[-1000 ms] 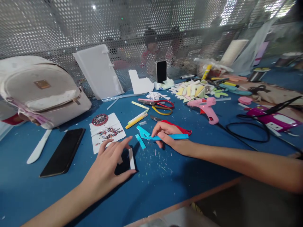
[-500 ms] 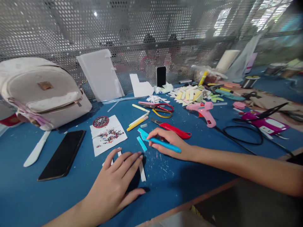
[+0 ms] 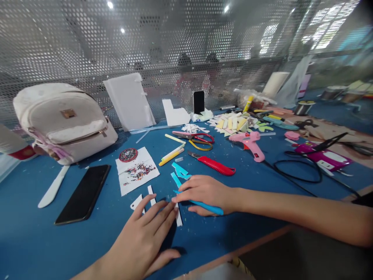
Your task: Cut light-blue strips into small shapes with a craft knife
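My left hand [image 3: 148, 233] lies flat with its fingers spread, the fingertips on a narrow white strip [image 3: 178, 218]. Beside those fingertips, my right hand [image 3: 208, 192] is closed around a slim blue pen-like tool [image 3: 214, 209]. Its working end is partly hidden, so the exact kind cannot be told. Just beyond the right hand lie a light blue strip [image 3: 175, 179] and an irregular light blue piece [image 3: 180, 170]. Another white strip [image 3: 151, 193] and a white triangular piece with a hole [image 3: 136, 202] are partly under or beside my left fingers.
Farther back lie a red utility knife [image 3: 214, 164], scissors [image 3: 201, 139] and a pink glue gun [image 3: 252, 144] with its cord. On the left are a black phone [image 3: 83, 196], a white plastic knife [image 3: 54, 188], a speckled paper [image 3: 138, 182] and a pale backpack [image 3: 67, 124].
My right hand has moved toward me and left, down to my left fingertips, carrying the blue tool. The light blue piece stays on the table. The camera view has shifted slightly.
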Available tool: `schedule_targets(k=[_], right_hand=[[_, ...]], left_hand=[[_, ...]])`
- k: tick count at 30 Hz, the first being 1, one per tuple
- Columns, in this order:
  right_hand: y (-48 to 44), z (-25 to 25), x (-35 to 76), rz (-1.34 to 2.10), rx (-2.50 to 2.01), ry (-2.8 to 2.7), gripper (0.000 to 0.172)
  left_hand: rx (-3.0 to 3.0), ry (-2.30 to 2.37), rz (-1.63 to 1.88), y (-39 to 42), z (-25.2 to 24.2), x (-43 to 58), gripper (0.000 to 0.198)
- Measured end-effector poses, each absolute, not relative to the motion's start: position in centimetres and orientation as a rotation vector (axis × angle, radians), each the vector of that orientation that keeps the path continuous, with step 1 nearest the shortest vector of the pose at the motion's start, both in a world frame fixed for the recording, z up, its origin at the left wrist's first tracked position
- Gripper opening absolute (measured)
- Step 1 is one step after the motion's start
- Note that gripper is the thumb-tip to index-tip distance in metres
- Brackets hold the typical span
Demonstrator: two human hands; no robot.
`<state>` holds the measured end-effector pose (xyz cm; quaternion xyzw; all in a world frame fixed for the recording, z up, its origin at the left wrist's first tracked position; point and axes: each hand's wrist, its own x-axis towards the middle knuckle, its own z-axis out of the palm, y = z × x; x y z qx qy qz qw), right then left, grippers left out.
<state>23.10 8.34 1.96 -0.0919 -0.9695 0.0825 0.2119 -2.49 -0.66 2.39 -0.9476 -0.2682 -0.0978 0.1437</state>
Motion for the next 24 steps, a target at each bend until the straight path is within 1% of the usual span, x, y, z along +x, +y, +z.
schedule_targets(k=[5, 8, 13, 19, 24], right_hand=[[8.2, 1.9, 23.2, 0.203, -0.255, -2.698, 0.033], [8.1, 2.0, 23.2, 0.201, -0.252, -2.684, 0.032], [8.0, 2.0, 23.2, 0.172, -0.241, -2.678, 0.031], [7.8, 2.0, 23.1, 0.13, -0.194, -2.66, 0.03], [7.4, 3.4, 23.6, -0.008, -0.268, -2.689, 0.027]], left_hand=[[-2.732, -0.668, -0.399, -1.5, 1.9, -2.4, 0.064], [-2.74, -0.584, -0.4, -2.2, 1.3, -2.5, 0.062], [-2.732, -0.548, -0.439, -2.7, 0.3, -2.5, 0.053], [-2.768, -0.57, -0.376, -2.1, 1.1, -2.4, 0.061], [-2.775, -0.593, -0.355, -1.7, 2.1, -2.2, 0.059]])
